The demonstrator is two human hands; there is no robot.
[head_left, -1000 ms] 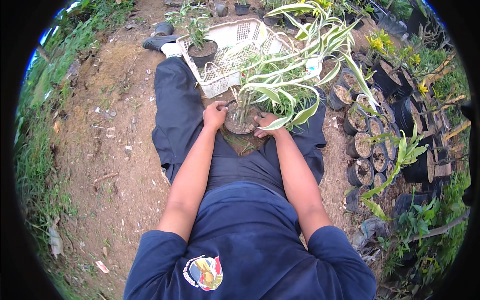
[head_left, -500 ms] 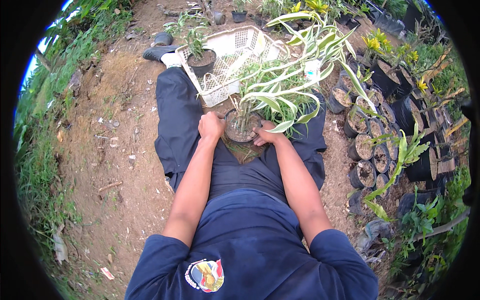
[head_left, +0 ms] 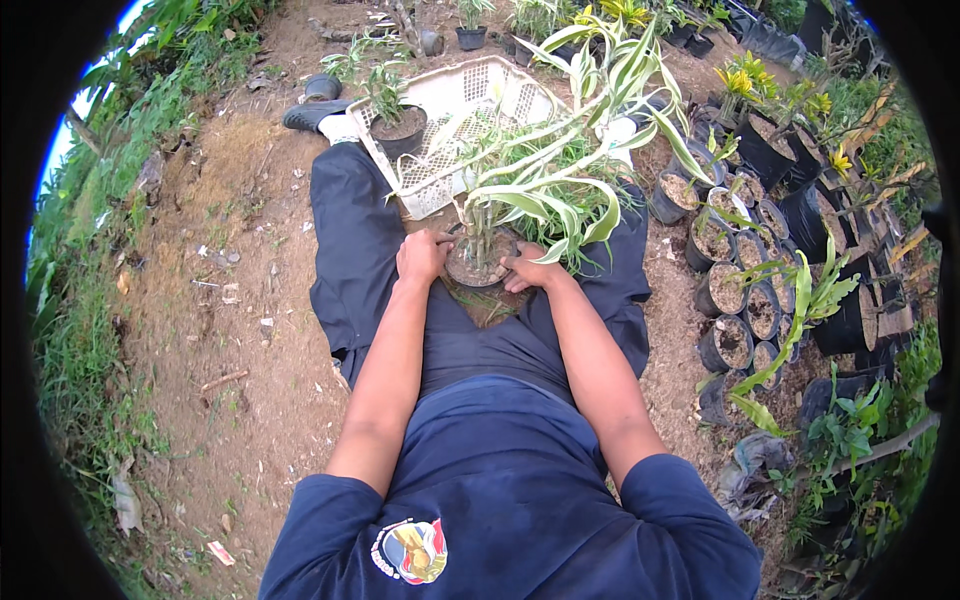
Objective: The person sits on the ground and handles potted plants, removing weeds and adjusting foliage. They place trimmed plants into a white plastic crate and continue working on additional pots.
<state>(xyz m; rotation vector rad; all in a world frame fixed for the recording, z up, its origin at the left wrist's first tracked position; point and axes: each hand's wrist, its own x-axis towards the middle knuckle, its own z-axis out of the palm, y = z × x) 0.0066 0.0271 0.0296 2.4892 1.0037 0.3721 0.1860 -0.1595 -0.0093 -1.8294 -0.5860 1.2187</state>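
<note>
I sit on bare soil with my legs spread in dark trousers. Between my thighs stands a small dark pot (head_left: pixel 479 266) filled with soil, from which a plant (head_left: pixel 560 150) with long green-and-cream striped leaves rises. My left hand (head_left: pixel 423 255) grips the pot's left rim. My right hand (head_left: pixel 532 272) holds its right side, partly under a drooping leaf. Both forearms reach straight forward to it.
A white plastic crate (head_left: pixel 440 110) lies beyond the pot, holding another potted plant (head_left: pixel 398 128). Several black pots of soil and seedlings (head_left: pixel 725 290) line my right side. Yellow-flowered plants (head_left: pixel 745 85) stand at the back right. Grass (head_left: pixel 70 300) borders the left.
The view has shifted slightly, so the pot and crate sit a little lower in the picture. My hands stay on the pot, with the right hand settled closer on its rim.
</note>
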